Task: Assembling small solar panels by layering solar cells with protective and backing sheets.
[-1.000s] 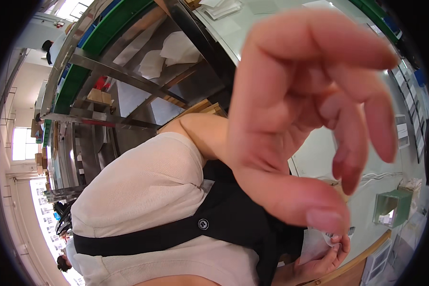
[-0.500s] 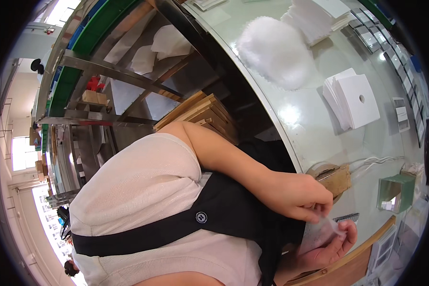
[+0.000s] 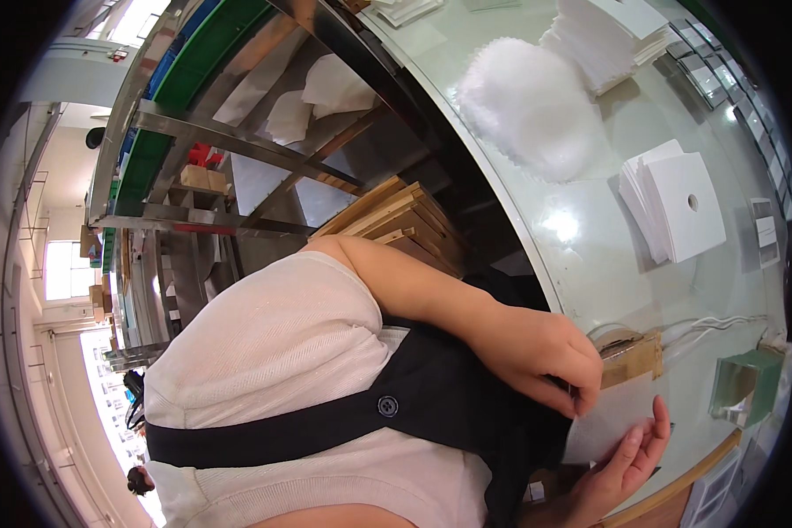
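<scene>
My left hand (image 3: 559,361) reaches across from the upper arm, its thumb and fingers pinched at the near edge of a thin, translucent white sheet (image 3: 609,421). Below it, my right hand (image 3: 623,466) supports the sheet's other side, with the thumb and the upturned fingers around its edge. The sheet looks fairly flat and tilted between both hands, over the table's near edge. Just beyond it sits a brown cardboard piece (image 3: 634,359), partly covered by the sheet and my left hand.
On the glass-topped table (image 3: 581,290) lie a fluffy white heap (image 3: 532,110), a stack of white cards with a hole (image 3: 678,207) and another white stack (image 3: 603,40). A green glass box (image 3: 748,387) stands near white cables. Wooden boards (image 3: 405,216) lean beside a metal rack (image 3: 229,132).
The sheet was crumpled and curled between my hands; now it is spread flatter. My right hand's fingers have straightened. The whole view has shifted slightly.
</scene>
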Demonstrator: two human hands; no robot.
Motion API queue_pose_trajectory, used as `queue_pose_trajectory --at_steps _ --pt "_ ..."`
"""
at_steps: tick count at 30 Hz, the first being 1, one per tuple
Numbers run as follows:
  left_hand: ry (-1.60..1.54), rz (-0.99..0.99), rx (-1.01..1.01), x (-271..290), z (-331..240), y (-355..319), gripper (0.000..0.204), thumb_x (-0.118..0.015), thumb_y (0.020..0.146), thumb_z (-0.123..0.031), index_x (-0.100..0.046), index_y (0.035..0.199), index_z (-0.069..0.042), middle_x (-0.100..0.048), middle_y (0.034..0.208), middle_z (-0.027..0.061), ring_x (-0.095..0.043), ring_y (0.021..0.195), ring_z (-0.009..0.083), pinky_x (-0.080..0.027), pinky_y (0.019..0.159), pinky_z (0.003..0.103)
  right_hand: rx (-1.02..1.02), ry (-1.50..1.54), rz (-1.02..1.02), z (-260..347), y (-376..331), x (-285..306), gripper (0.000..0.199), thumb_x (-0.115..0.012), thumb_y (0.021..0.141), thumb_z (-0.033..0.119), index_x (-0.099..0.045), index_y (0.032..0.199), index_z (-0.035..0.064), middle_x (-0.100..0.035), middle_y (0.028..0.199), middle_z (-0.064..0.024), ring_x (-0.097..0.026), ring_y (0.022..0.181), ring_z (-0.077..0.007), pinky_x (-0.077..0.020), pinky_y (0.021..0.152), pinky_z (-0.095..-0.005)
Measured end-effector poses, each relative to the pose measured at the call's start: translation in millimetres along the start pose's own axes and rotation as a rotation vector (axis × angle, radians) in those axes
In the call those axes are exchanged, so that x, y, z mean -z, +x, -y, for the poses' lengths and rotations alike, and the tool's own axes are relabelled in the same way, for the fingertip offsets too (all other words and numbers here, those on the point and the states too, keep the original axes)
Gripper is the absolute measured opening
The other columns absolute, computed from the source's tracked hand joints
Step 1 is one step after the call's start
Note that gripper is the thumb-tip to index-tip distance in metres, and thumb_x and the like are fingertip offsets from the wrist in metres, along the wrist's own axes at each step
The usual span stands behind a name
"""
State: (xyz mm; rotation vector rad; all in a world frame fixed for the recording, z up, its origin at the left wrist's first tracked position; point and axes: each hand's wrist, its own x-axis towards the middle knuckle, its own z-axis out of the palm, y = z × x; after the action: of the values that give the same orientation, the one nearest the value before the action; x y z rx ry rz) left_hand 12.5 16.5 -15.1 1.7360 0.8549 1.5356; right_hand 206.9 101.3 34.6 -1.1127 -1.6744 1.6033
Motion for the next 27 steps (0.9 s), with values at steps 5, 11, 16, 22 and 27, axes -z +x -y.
queue_pose_trajectory --at_steps 5,11,16,22,27 --pt "0.349 -0.13 -0.083 14 8 1 0.007 -0.068 0.08 -0.013 -0.063 0.083 -0.009 -0.058 0.084 0.0018 -0.057 0.076 0.021 -0.044 0.063 0.033 0.106 -0.276 -0.011 -9 17 8 0.035 -0.045 0.095 0.012 -0.045 0.128 0.0028 -0.041 0.087 0.0027 -0.038 0.076 -0.005 -0.0308 0.065 -0.0176" --pt "0.42 -0.158 0.023 16 22 -10 0.009 -0.071 0.075 -0.014 -0.064 0.08 -0.012 -0.055 0.081 0.0006 -0.054 0.072 0.0207 -0.043 0.063 0.033 0.121 -0.474 -0.081 -23 36 1 0.032 -0.05 0.093 0.011 -0.05 0.124 0.0034 -0.04 0.084 0.002 -0.038 0.074 -0.0063 -0.0328 0.067 -0.0182" --pt "0.396 -0.17 0.049 14 25 -9 0.008 -0.072 0.072 -0.013 -0.065 0.075 -0.011 -0.055 0.078 0.0012 -0.055 0.073 0.0221 -0.043 0.063 0.034 0.106 -0.445 -0.093 -26 37 1 0.032 -0.052 0.092 0.01 -0.051 0.123 0.003 -0.04 0.082 0.0019 -0.038 0.073 -0.0066 -0.0336 0.068 -0.0184" --pt "0.375 -0.166 0.064 14 28 -10 0.008 -0.072 0.072 -0.014 -0.065 0.074 -0.012 -0.055 0.078 0.0001 -0.055 0.074 0.0213 -0.043 0.065 0.034 0.101 -0.46 -0.109 -26 38 0 0.032 -0.053 0.091 0.01 -0.052 0.122 0.0035 -0.04 0.081 0.0023 -0.037 0.071 -0.0065 -0.034 0.066 -0.0188" --pt "0.391 -0.128 0.074 19 27 -11 0.008 -0.072 0.073 -0.016 -0.065 0.077 -0.014 -0.055 0.079 -0.0019 -0.054 0.075 0.0198 -0.041 0.067 0.033 0.169 -0.632 -0.143 -24 39 -5 0.032 -0.054 0.09 0.011 -0.053 0.122 0.0047 -0.042 0.084 0.0009 -0.037 0.07 -0.0078 -0.0349 0.065 -0.0198"
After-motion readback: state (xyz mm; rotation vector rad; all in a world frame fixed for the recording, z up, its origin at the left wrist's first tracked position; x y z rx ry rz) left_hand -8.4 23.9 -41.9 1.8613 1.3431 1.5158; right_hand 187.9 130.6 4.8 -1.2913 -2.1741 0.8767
